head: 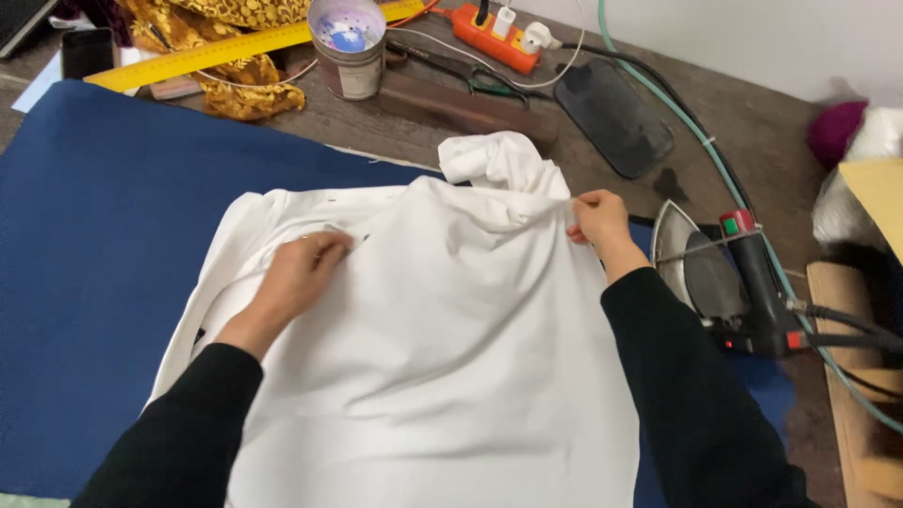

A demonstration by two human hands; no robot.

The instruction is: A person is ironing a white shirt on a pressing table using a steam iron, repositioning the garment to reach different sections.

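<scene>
1. Left hand (pixel 299 273) lies curled on the white garment (pixel 442 348), fingers pinching a fold near its upper left.
2. Right hand (pixel 596 219) nips the cloth's top right edge, fingers closed tight.
3. Garment is spread across a blue pad (pixel 94 254) on a wooden table (pixel 752 122).
4. One iron (pixel 729 282) stands at right; one yellow ruler (pixel 235 44), one tin (pixel 348 42), one orange power strip (pixel 494 38) sit behind.

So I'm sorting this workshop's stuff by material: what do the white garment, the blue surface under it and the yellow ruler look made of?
White garment: soft matte woven cloth, likely cotton; it creases and drapes. Blue surface: matte, smooth fabric or felt-like padding, hard to tell which. Yellow ruler: rigid and straight, painted metal or plastic, unclear which.
</scene>
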